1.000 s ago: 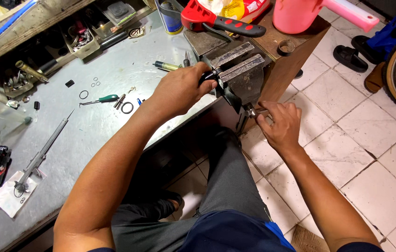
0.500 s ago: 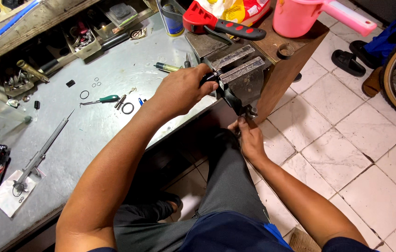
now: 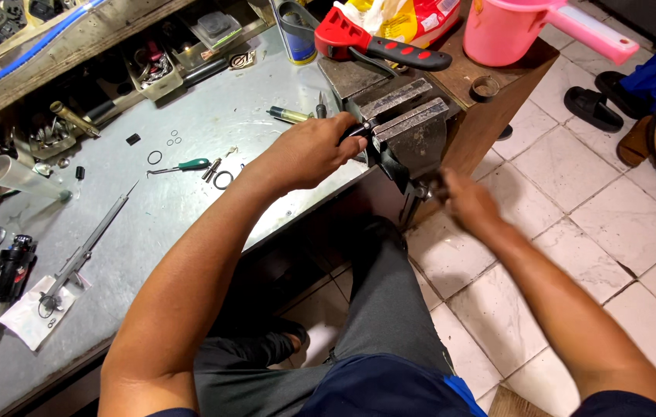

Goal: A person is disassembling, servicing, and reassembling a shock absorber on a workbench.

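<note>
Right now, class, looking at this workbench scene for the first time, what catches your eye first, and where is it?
The grey bench vise at the bench's front edge stands out first: the left hand holds a small dark part at its jaws, and the blurred right hand is at the handle below. Behind it, a bright pink jug and a red-handled tool sit on the wooden stand.

Head cam, single view.
We look steeply down, close over the bench (image 3: 189,193) edge, vise (image 3: 409,127) ahead, floor (image 3: 575,232) to the right.
</note>
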